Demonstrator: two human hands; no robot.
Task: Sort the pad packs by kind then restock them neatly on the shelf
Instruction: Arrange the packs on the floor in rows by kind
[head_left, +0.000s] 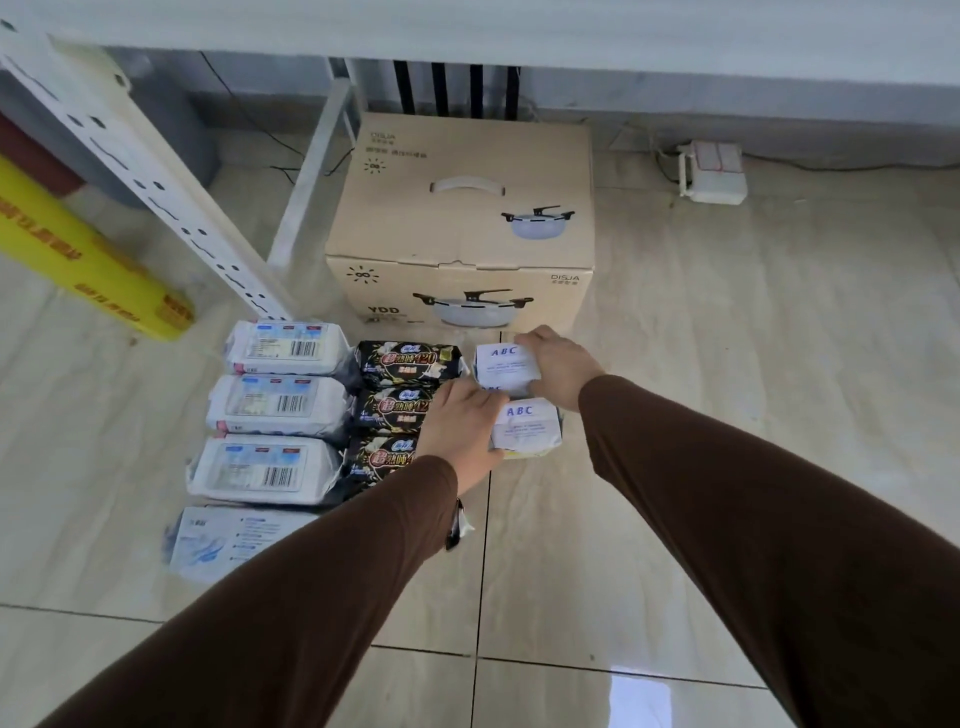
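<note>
— Why do the packs lie in rows on the floor (727, 415) like this?

— I put each kind in its own column, all just in front of the cardboard pot box (460, 223). The white barcode packs (278, 408) make the column farthest to the left of the box, the black packs (405, 364) stand in the middle, and the ABC packs (511, 395) are at the right. I think the sorting is almost done; the shelf frame (156, 192) left of the box waits for them.

— And what do your hands do now?

— My right hand (558, 366) has its grip curled round the right edge of the ABC pack nearest the box. My left hand (460, 421) lies on the left side of the ABC pack in front of it, touching also the black column. If those fingers are bent round the pack or only press it, I cannot tell. It seems I square the two.
</note>
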